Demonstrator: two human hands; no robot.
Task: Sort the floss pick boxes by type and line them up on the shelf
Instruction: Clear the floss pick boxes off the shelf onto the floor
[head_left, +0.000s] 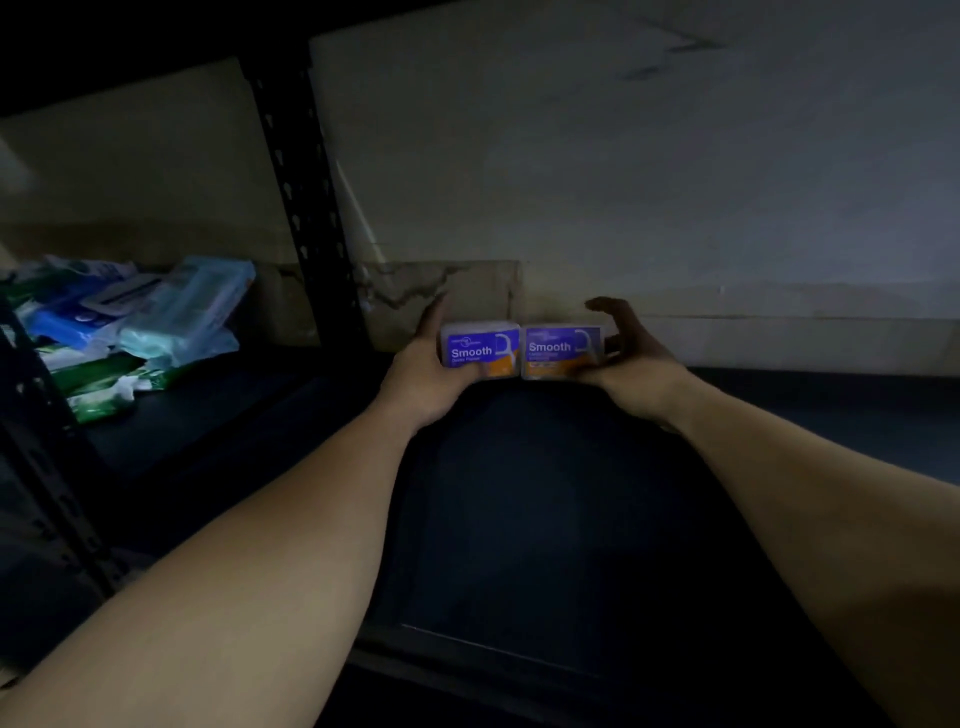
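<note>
Purple-and-orange floss pick boxes stand touching, side by side, at the back of the dark shelf (519, 493): the left hand (422, 378) grips the left box (479, 351), the right hand (632, 362) pinches the right box (562, 351).

On the shelf (519, 493), the left hand (421, 374) grips the left floss box (478, 351), touching the right floss box (558, 351) cupped by the right hand (634, 364).

The dark shelf (519, 519) carries a purple-and-orange left box (480, 351) and right box (561, 349) of floss picks, upright and touching side by side near its back, and a heap of soft packets (135, 332) well apart at the left.
</note>
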